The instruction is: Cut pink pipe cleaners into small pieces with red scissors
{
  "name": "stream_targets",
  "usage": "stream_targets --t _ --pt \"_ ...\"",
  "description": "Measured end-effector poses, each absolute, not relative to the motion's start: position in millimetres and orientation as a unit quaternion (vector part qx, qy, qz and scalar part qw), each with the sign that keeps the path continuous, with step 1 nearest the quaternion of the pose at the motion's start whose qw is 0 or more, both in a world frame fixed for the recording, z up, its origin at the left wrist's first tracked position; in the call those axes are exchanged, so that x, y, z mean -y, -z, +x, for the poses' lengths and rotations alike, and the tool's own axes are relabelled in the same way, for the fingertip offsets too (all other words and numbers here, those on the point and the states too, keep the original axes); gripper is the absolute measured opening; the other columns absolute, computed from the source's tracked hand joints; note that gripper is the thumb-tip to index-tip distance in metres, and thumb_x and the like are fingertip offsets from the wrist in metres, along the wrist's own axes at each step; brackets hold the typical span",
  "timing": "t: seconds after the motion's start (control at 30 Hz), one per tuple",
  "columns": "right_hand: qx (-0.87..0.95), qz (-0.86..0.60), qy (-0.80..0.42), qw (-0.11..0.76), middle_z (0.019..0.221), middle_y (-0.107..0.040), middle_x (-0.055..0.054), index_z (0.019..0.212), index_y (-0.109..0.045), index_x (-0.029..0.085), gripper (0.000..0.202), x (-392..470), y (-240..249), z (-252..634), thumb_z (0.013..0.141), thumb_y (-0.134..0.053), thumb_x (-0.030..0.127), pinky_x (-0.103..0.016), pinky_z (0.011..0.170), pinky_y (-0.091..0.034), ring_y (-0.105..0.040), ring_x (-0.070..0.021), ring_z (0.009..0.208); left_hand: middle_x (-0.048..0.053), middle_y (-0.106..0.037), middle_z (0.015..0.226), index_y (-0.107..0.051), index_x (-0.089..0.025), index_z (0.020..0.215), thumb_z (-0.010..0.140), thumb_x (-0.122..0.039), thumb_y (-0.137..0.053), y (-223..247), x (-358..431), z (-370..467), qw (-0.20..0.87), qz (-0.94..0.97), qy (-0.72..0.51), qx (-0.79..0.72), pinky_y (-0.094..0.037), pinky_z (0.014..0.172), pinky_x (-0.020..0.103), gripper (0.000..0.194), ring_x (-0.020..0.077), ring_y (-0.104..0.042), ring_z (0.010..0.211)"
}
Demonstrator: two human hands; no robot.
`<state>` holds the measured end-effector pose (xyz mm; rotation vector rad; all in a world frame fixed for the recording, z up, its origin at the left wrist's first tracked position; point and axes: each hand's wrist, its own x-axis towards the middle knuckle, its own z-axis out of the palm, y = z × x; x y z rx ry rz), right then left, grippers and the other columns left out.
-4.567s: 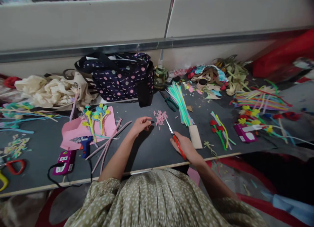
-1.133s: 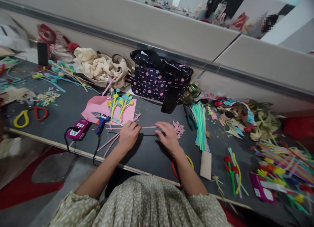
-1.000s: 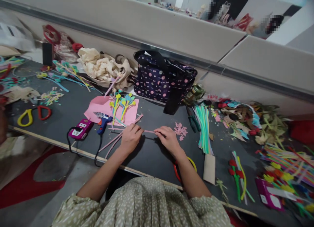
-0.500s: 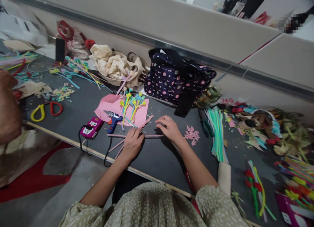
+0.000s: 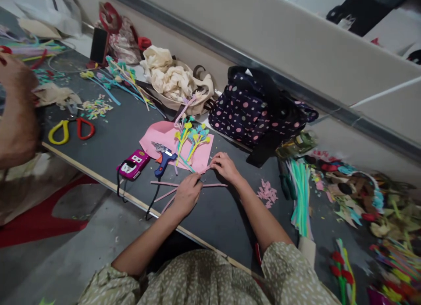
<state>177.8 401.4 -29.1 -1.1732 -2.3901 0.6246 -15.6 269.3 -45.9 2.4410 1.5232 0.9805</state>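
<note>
Several pink fuzzy stems [image 5: 215, 185] lie crossed on the dark table. My left hand [image 5: 188, 193] presses down over their crossing, its fingers closed around them. To its upper right my right hand [image 5: 223, 166] pinches the end of one pink stem, near the lower edge of a pink sheet [image 5: 154, 134]. Yellow and teal stem flowers [image 5: 194, 140] rest on that sheet. A blue glue gun [image 5: 163, 162] lies left of my hands, beside a purple and white box [image 5: 133, 164]. Small cut pink pieces [image 5: 267, 193] are heaped right of my right forearm.
A dark dotted bag [image 5: 253, 109] and a cream cloth bag [image 5: 171, 79] stand along the wall. Scissors [image 5: 70, 129] lie left, near another person's arm [image 5: 16, 112]. Green stems [image 5: 300, 195] and red flowers [image 5: 342, 267] lie right.
My right hand has closed on the end of a pink stem; before, its fingers were apart. My left hand stays on the crossed stems. The camera view has shifted and tilted.
</note>
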Motion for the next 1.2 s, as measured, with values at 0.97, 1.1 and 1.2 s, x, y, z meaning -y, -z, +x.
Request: stream_targets --t 0.97,1.1,1.2 --pt "0.739 -0.582 -0.207 0.268 0.074 -0.067 -0.003 0.075 -0.066 0.018 0.021 -451 30 219 0.078 -0.049 0.03 -0.029 0.068 -0.043 -0.058 -0.0184 0.069 0.01 -0.062 0.101 -0.061 -0.018 0.107 0.088 -0.002 -0.041 46 -266 -23 0.102 0.716 -0.49 -0.487 -0.049 0.09 0.039 0.032 0.0206 -0.056 0.104" --pt "0.758 -0.574 -0.178 0.253 0.084 -0.065 -0.005 0.08 -0.068 0.02 0.016 -447 37 222 0.077 -0.054 0.028 -0.033 0.077 -0.044 -0.057 -0.0205 0.08 0.01 -0.062 0.1 -0.062 -0.018 0.106 0.089 -0.005 -0.044 41 -266 -25 0.1 0.694 -0.517 -0.491 -0.05 0.09 0.039 0.028 0.0204 -0.057 0.103" --pt "0.769 -0.566 -0.161 0.249 0.084 -0.062 -0.007 0.076 -0.066 0.02 0.012 -445 40 218 0.078 -0.056 0.026 -0.036 0.083 -0.043 -0.055 -0.0223 0.086 0.01 -0.062 0.099 -0.063 -0.018 0.104 0.09 -0.007 -0.043 39 -267 -25 0.099 0.689 -0.518 -0.497 -0.05 0.09 0.039 0.027 0.0204 -0.057 0.102"
